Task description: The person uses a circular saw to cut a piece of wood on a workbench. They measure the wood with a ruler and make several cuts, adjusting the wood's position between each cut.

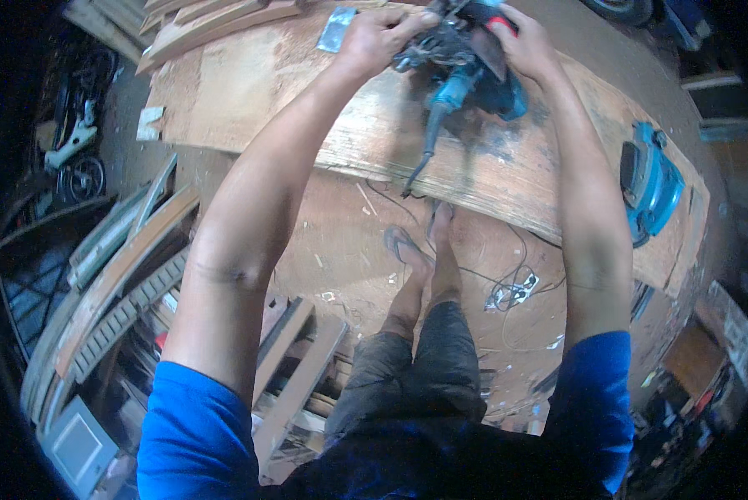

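A teal corded power tool (450,87) with a grey metal base or guard stands on the wooden worktable (249,92), near its far side. My left hand (384,40) is closed on the metal part at the tool's left, its fingertips partly hidden. At the tool's right, my right hand (527,48) is wrapped round a red-and-black part, seemingly its grip. The tool's cord (429,154) comes toward me over the table's near edge. Blur hides the kind of tool. A small grey metal plate (336,30) lies left of my left hand.
Wooden boards (215,25) are stacked at the table's far left. Another teal power tool (657,185) rests at its right end. On the floor lie a power strip (514,292) with tangled cords and, nearer, timber pieces (299,379). Curved boards (132,283) lean at the left.
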`<action>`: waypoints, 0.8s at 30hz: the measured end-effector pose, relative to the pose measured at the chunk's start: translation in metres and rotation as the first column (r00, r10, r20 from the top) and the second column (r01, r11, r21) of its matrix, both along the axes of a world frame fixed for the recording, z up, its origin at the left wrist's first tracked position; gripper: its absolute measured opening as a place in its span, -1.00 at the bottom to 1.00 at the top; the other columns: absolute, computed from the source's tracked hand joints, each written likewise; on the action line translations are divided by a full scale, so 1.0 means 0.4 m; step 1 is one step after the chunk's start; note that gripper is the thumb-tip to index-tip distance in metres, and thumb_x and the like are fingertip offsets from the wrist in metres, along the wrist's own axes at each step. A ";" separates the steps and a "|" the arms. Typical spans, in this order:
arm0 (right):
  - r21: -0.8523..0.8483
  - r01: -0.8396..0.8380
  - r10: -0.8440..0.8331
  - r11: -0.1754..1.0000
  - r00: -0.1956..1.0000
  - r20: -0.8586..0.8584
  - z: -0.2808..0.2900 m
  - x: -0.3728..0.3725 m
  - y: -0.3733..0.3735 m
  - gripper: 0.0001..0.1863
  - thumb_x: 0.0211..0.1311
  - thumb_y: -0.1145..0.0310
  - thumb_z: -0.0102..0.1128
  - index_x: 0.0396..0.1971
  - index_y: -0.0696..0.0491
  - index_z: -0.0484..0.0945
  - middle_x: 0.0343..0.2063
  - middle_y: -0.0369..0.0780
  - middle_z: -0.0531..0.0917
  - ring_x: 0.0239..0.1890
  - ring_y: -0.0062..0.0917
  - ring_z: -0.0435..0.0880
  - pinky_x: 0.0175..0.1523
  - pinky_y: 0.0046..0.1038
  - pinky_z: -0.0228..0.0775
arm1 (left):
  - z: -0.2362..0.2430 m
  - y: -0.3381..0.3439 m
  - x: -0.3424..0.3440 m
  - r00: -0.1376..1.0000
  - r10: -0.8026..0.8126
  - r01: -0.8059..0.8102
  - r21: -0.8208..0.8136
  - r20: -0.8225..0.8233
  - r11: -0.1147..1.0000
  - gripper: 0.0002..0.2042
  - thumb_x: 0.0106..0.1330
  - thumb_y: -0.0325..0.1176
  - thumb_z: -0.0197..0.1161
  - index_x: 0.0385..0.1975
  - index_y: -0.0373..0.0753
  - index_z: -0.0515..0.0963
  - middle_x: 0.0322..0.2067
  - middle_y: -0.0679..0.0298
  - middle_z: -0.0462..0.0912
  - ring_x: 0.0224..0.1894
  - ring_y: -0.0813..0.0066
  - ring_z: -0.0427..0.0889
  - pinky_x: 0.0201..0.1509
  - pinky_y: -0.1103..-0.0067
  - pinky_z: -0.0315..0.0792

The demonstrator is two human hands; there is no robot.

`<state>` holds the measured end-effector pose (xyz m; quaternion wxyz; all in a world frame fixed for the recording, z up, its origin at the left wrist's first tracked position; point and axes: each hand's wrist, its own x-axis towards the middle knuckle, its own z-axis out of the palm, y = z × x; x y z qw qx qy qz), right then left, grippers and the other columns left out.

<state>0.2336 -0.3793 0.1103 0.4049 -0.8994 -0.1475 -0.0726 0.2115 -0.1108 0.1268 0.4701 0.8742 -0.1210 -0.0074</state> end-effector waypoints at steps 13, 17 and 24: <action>-0.166 0.068 -0.056 0.984 0.996 0.075 -0.108 0.060 -0.041 -0.45 0.35 0.22 0.23 0.22 0.25 0.48 0.10 0.08 0.63 0.16 -0.25 0.65 0.25 -0.36 0.41 | 0.003 -0.019 -0.026 1.000 0.020 -0.025 -0.305 -0.021 0.952 -0.54 0.34 0.02 0.35 -0.62 -0.27 0.64 -0.69 0.42 0.52 -0.59 0.68 0.42 -0.52 0.58 0.31; -0.169 0.062 -0.054 0.984 0.997 0.055 -0.087 0.050 -0.035 -0.44 0.35 0.19 0.23 0.22 0.24 0.48 0.09 0.08 0.64 0.15 -0.26 0.65 0.25 -0.36 0.40 | 0.021 0.002 -0.029 0.977 -0.050 -0.005 -0.258 -0.206 0.966 -0.57 0.36 0.04 0.33 -0.49 -0.27 0.70 -0.62 0.43 0.56 -0.54 0.66 0.44 -0.47 0.61 0.32; -0.131 0.044 -0.037 0.990 0.998 0.057 -0.072 0.033 -0.030 -0.47 0.33 0.17 0.20 0.19 0.19 0.52 0.09 0.08 0.63 0.18 -0.14 0.61 0.27 -0.28 0.41 | 0.045 -0.033 -0.110 0.951 -0.010 -0.126 -0.418 -0.310 0.900 -0.51 0.42 0.08 0.23 -0.13 -0.33 0.68 -0.30 0.33 0.69 -0.25 0.64 0.57 -0.16 0.62 0.45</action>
